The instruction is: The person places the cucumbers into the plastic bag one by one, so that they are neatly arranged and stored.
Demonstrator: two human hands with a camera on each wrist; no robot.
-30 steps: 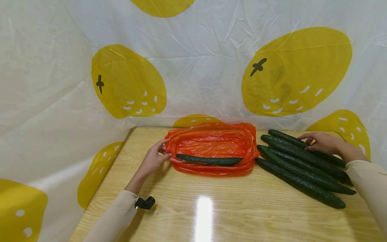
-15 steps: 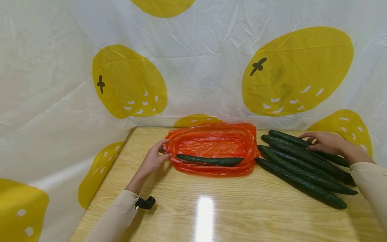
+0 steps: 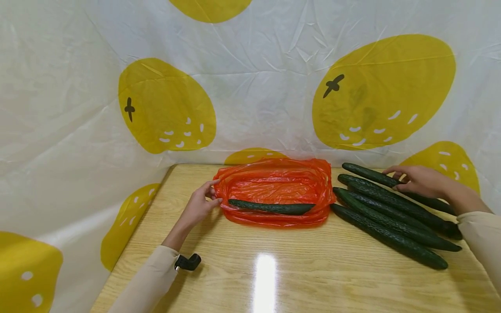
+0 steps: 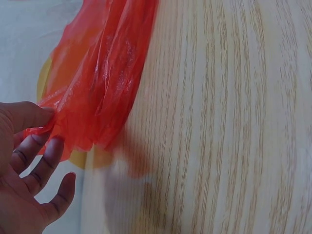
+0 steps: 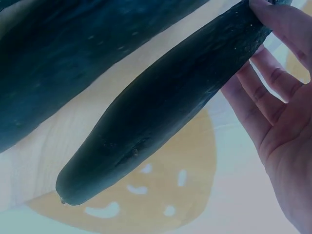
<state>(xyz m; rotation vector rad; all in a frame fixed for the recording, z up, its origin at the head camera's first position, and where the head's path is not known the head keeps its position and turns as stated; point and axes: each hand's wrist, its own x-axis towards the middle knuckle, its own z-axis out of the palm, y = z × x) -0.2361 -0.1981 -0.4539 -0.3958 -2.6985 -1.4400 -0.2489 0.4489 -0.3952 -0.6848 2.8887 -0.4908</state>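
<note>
A red plastic bag [image 3: 274, 169] lies with its mouth spread wide on the wooden table, and one cucumber [image 3: 270, 207] rests inside it. My left hand [image 3: 200, 204] pinches the bag's left edge between thumb and fingers; the left wrist view shows the gathered red film [image 4: 107, 83] at the fingertips. At the far right my right hand [image 3: 420, 181] grips the rearmost cucumber [image 3: 365, 174] around its middle, thumb on the near side and fingers on the far side. In the right wrist view that cucumber [image 5: 161, 97] stands apart from its neighbour.
Several more cucumbers [image 3: 395, 237] lie side by side, slanting, to the right of the bag. The wooden table [image 3: 219, 269] ends at the back against a white sheet [image 3: 262, 104] printed with yellow lemons. A black device [image 3: 188, 262] sits on the left sleeve.
My right hand has shifted the rearmost cucumber slightly back and left, widening the gap to the one beside it. My left hand and the bag stay as they were.
</note>
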